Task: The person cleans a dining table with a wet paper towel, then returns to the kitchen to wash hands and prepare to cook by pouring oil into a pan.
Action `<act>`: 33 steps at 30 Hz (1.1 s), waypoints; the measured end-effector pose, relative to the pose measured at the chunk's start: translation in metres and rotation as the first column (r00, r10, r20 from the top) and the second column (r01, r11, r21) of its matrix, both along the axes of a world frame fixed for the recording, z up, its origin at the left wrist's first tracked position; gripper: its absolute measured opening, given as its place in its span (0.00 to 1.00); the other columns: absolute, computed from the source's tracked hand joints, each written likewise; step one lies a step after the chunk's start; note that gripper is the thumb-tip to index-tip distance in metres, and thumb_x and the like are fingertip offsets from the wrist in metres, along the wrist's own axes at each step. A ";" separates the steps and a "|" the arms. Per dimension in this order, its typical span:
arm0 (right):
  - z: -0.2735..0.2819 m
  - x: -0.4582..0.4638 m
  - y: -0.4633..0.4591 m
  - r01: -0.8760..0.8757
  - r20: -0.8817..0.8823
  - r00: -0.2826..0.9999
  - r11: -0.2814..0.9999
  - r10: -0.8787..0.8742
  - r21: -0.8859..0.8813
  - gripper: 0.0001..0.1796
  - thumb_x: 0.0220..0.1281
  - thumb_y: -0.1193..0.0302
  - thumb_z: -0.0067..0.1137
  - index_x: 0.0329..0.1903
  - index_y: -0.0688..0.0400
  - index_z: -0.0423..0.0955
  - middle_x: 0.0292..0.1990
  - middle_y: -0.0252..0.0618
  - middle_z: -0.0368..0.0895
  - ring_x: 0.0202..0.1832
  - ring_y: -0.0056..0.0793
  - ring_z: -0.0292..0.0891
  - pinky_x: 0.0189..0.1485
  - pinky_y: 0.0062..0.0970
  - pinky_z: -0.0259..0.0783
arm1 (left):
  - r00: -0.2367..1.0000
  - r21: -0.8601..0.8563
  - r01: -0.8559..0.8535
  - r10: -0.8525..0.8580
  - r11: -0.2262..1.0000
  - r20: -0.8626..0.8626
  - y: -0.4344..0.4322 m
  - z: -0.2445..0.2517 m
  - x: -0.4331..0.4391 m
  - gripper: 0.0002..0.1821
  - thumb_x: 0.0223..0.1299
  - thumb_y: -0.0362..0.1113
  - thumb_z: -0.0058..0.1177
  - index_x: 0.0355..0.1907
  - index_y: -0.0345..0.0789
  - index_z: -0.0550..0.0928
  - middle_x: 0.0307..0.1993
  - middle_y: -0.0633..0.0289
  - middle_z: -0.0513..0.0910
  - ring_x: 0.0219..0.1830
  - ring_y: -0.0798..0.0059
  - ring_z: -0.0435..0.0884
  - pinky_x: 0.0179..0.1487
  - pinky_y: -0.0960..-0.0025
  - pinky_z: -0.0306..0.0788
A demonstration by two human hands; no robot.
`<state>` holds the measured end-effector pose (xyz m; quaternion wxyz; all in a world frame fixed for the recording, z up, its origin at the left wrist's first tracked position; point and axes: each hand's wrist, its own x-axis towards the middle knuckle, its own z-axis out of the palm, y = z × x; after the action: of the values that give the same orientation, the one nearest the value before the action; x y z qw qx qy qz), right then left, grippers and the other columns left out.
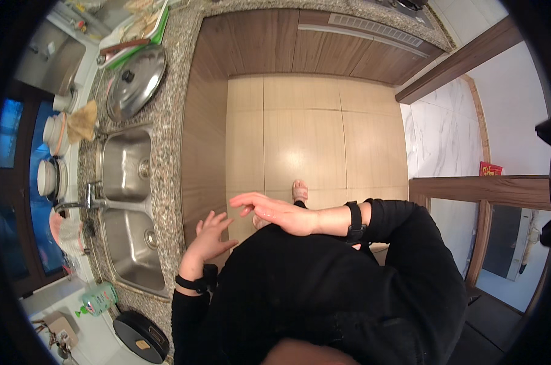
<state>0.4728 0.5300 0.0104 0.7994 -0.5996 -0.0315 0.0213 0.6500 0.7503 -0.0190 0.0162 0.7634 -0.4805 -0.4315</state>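
Note:
My left hand (211,237) is raised near the granite counter edge (175,228), with its fingers spread and nothing in it. In front of my body, my right hand (275,214) is held out flat with extended fingers; it is empty too and looks wet. Each wrist wears a black strap. To the left of my left hand is a double stainless steel sink, with a near basin (131,246) and a far basin (127,166). A chrome faucet (90,198) stands behind the divider between them, and no water stream is visible.
A metal pot lid (138,84) lies beyond the sink by a green-edged tray (161,27). Stacked bowls (47,178) and a tan cloth (83,122) line the window side. A green pump bottle (99,299) and a round black pan (141,337) are nearer. Wooden cabinets (266,45) bound the tiled floor (303,132).

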 end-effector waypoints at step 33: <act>-0.032 -0.114 -0.384 0.454 -0.170 0.798 0.762 -0.579 -0.461 0.09 0.49 0.73 0.74 0.28 0.56 0.80 0.43 0.30 0.82 0.62 0.37 0.71 0.64 0.35 0.65 | 0.809 -0.361 0.264 -0.409 0.895 -0.422 -0.451 0.001 0.077 0.18 0.55 0.26 0.59 0.49 0.45 0.87 0.68 0.66 0.70 0.76 0.50 0.54 0.74 0.56 0.57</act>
<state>0.3583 0.1457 -0.0215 0.6295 -0.7230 0.2646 -0.1051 0.7266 0.2990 -0.0180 0.1688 0.5207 -0.6463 -0.5316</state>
